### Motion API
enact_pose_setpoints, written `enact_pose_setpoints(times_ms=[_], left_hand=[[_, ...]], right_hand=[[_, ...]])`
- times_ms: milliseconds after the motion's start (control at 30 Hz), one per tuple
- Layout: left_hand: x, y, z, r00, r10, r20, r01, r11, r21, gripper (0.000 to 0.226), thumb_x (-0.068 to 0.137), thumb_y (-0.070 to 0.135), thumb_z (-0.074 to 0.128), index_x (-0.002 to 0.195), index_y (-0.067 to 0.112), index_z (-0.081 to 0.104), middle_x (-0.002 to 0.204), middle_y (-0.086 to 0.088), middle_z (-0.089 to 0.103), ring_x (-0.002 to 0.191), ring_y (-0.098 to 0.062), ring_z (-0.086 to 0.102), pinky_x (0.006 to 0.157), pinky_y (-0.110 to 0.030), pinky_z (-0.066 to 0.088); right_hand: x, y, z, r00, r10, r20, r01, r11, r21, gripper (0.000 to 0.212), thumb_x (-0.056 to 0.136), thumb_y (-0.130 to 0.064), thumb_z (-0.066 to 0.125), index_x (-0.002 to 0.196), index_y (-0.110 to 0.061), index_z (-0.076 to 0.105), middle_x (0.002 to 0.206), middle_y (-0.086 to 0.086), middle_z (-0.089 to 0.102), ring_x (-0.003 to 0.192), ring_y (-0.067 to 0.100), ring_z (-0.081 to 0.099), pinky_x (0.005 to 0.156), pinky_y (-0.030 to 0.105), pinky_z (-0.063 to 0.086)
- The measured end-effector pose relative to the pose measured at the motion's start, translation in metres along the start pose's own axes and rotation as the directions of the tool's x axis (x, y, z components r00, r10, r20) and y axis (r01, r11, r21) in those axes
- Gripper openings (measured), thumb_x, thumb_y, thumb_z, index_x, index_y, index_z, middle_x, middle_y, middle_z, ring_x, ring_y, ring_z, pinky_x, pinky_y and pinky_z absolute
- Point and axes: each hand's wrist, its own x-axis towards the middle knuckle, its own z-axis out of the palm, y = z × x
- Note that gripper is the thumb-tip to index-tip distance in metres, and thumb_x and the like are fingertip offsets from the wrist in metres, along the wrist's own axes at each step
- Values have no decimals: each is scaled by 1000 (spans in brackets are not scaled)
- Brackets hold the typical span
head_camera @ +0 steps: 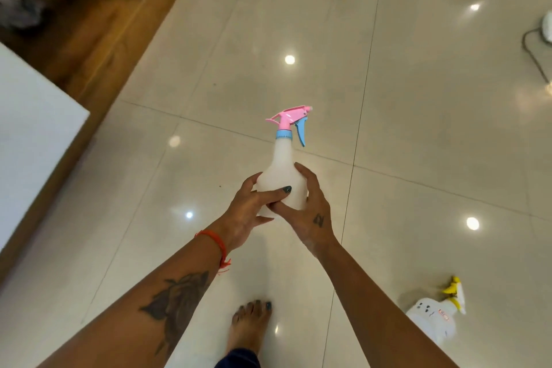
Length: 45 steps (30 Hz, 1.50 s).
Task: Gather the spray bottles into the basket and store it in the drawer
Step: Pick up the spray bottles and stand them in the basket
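A white spray bottle with a pink head and blue trigger [282,170] is held upright above the tiled floor, in the middle of the view. My left hand [248,212] grips its body from the left, thumb across the front. My right hand [310,212] grips it from the right. A second white spray bottle with a yellow head [433,320] stands on the floor at the lower right. No basket is in view.
A wooden cabinet [101,18] with open compartments runs along the upper left, with a white surface [33,128] in front of it. A white object with a grey cable [534,57] lies at the far right. My bare foot [251,329] is on the tiles.
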Motion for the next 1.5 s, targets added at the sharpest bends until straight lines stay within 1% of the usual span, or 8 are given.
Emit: enact_pose_setpoints(times_ms=[367, 533, 733, 900, 1033, 1133, 1300, 1500], left_hand=[[-155, 45, -72, 932, 307, -192, -316, 949, -17, 66, 61, 25, 82, 116, 35, 47, 107, 12, 58, 96, -12, 58, 56, -16, 52], [-221, 42, -116, 759, 502, -416, -468, 863, 189, 84, 51, 34, 87, 121, 39, 41, 111, 25, 48, 100, -4, 52, 67, -15, 52], [-290, 17, -177, 528, 565, -634, -498, 811, 308, 89, 55, 36, 86, 129, 33, 37, 129, 12, 47, 110, -11, 49, 86, -26, 52], [-337, 3, -237, 348, 614, -709, -544, 748, 380, 80, 56, 44, 83, 118, 48, 33, 118, 31, 40, 106, 19, 41, 73, 3, 40], [-377, -5, -293, 265, 607, -749, -507, 749, 427, 85, 57, 54, 79, 119, 60, 21, 122, 42, 31, 110, 18, 37, 85, -5, 35], [-409, -12, -341, 183, 579, -795, -488, 755, 437, 87, 63, 55, 73, 129, 55, 16, 140, 23, 35, 122, 4, 36, 101, -21, 36], [-474, -22, -421, -21, 453, -891, -476, 779, 407, 93, 65, 54, 70, 135, 51, 10, 150, 17, 28, 134, -1, 29, 105, -19, 28], [-524, -54, -514, -119, 285, -951, -499, 811, 306, 94, 74, 27, 76, 144, 32, 13, 153, 10, 25, 139, -3, 24, 113, -23, 24]], right_hand=[[-96, -141, 38, 966, -150, 211, 92, 961, 261, 50, 68, -24, 50, 117, -29, 48, 119, 0, 55, 106, 15, 55, 77, 20, 51], [-129, -206, 88, 971, -231, 69, 233, 972, -24, 29, 81, -34, 58, 108, -26, 59, 115, -3, 60, 104, 14, 55, 75, 18, 42], [-181, -275, 174, 877, -444, 182, 478, 768, -426, 57, 76, -64, 54, 115, -23, 54, 105, -3, 66, 83, 7, 51, 71, 23, 38], [-237, -310, 252, 794, -544, 271, 602, 642, -475, 57, 76, -60, 60, 110, -16, 55, 96, 3, 69, 74, 11, 51, 68, 23, 36], [-279, -337, 314, 738, -592, 323, 673, 615, -411, 49, 76, -50, 65, 108, -14, 58, 97, 6, 69, 75, 14, 53, 71, 24, 36], [-316, -361, 368, 654, -648, 390, 756, 576, -310, 49, 76, -48, 67, 112, -15, 58, 102, 2, 68, 78, 9, 51, 75, 22, 37], [-385, -398, 466, 472, -684, 557, 844, 532, -62, 49, 76, -45, 68, 116, -19, 56, 97, -15, 53, 84, 4, 53, 69, 5, 34], [-455, -409, 580, 197, -650, 734, 842, 496, 213, 44, 76, -30, 72, 115, -14, 58, 100, -7, 62, 91, 14, 64, 83, 26, 53]])
